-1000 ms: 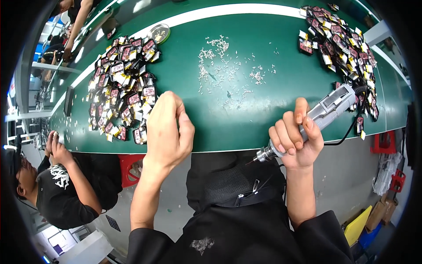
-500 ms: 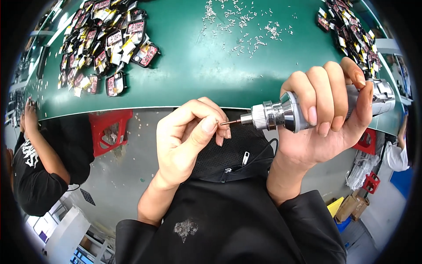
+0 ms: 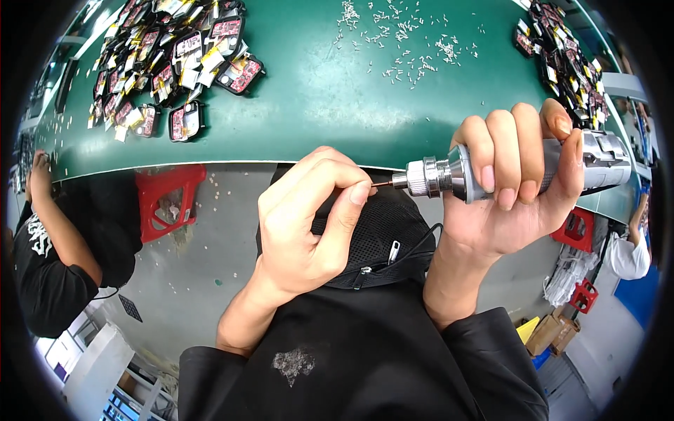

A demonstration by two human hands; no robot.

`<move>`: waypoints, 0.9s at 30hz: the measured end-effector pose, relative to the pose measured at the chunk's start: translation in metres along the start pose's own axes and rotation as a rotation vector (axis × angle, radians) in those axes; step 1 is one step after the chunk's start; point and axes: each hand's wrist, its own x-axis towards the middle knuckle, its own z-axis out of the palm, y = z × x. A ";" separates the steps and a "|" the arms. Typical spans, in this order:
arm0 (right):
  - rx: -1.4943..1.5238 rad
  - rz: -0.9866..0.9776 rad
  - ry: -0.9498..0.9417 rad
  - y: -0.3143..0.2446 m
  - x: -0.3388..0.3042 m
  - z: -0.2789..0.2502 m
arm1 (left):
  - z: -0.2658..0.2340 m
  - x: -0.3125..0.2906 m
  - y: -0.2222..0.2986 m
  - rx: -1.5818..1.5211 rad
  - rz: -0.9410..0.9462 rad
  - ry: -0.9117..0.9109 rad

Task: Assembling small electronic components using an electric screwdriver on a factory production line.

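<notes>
My right hand is wrapped round a grey and silver electric screwdriver, held level with its nose toward the left. A thin brownish bit sticks out of the knurled silver collar. The bit's end meets the pinched thumb and forefinger of my left hand. Whatever lies between those fingertips is hidden or too small to make out. Both hands are raised over my lap, by the near edge of the green table.
Black-cased parts with red boards and yellow-white tabs are heaped at the table's left and right. Small pale screw-like pieces lie scattered far back. A black mesh bag is beneath my hands. Another person sits at left, near a red stool.
My left hand has shifted right and its fingertips have closed over the bit's end. The screwdriver has moved slightly left and down.
</notes>
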 end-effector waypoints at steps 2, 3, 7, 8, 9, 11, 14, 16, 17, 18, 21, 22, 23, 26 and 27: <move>0.025 0.015 0.034 0.000 0.000 -0.004 | 0.000 0.002 0.000 -0.043 -0.043 -0.026; 0.022 0.013 0.037 0.001 0.002 -0.006 | -0.001 0.005 -0.001 -0.086 -0.085 -0.052; 0.072 0.011 0.055 0.006 0.012 -0.008 | -0.005 0.017 -0.003 -0.081 -0.102 -0.069; 0.088 0.008 0.067 0.005 0.014 -0.008 | -0.007 0.021 -0.001 -0.009 -0.055 -0.051; 0.098 -0.001 0.060 0.004 0.016 -0.007 | -0.011 0.026 0.002 0.066 -0.004 -0.032; 0.083 -0.038 0.128 -0.002 0.023 -0.005 | -0.026 0.036 0.014 0.155 0.010 0.085; 0.087 -0.054 0.251 0.003 0.024 -0.006 | -0.073 0.051 0.018 0.322 0.042 0.277; 0.066 -0.093 0.332 0.001 0.022 -0.011 | -0.111 0.079 0.004 0.474 0.064 0.335; 0.068 -0.100 0.361 -0.004 0.021 -0.015 | -0.129 0.096 0.000 0.554 0.034 0.348; 0.074 -0.088 0.393 -0.004 0.019 -0.018 | -0.152 0.117 -0.005 0.636 0.058 0.412; 0.120 -0.084 0.463 -0.003 0.014 -0.020 | -0.222 0.202 -0.021 0.880 0.031 0.521; 0.110 -0.068 0.454 -0.002 0.013 -0.025 | -0.244 0.230 -0.034 0.976 0.092 0.530; 0.103 -0.047 0.454 0.001 0.011 -0.027 | -0.281 0.251 -0.054 1.021 0.019 0.511; 0.073 -0.018 0.395 0.008 0.010 -0.034 | -0.350 0.300 -0.120 1.040 -0.421 0.391; 0.061 -0.023 0.366 0.009 0.013 -0.034 | -0.354 0.315 -0.132 0.914 -0.566 0.366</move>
